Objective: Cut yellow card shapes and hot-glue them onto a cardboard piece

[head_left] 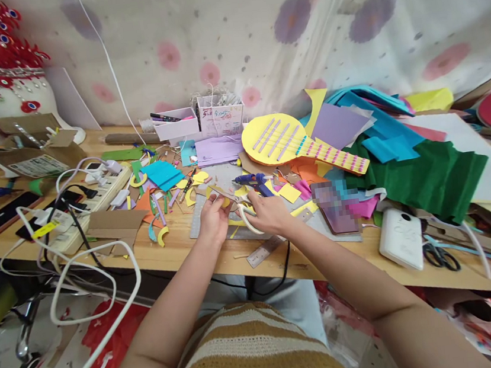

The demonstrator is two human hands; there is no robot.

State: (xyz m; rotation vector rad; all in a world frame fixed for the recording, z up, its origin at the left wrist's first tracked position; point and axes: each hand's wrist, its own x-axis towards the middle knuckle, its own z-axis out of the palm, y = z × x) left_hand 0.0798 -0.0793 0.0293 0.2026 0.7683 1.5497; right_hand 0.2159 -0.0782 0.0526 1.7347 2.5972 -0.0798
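Observation:
My left hand point(214, 219) pinches a small yellow paper piece point(225, 201) above the grey cutting mat. My right hand point(269, 212) is closed on white-handled scissors point(246, 215), their blades pointing left to the yellow paper. Just behind my hands lies a blue glue gun point(251, 179). A yellow guitar-shaped paper craft point(282, 137) with purple strips and a pink-marked neck rests behind and to the right. A metal ruler point(265, 252) lies at the near edge of the mat. Yellow, orange and blue paper scraps surround the hands.
A power strip point(91, 209) with tangled white cables sits at the left. White boxes point(220, 115) stand at the back. At the right are green crepe paper point(432, 176), a white power bank point(400, 239) and black scissors point(441, 255). A phone point(338, 211) lies right of my hands.

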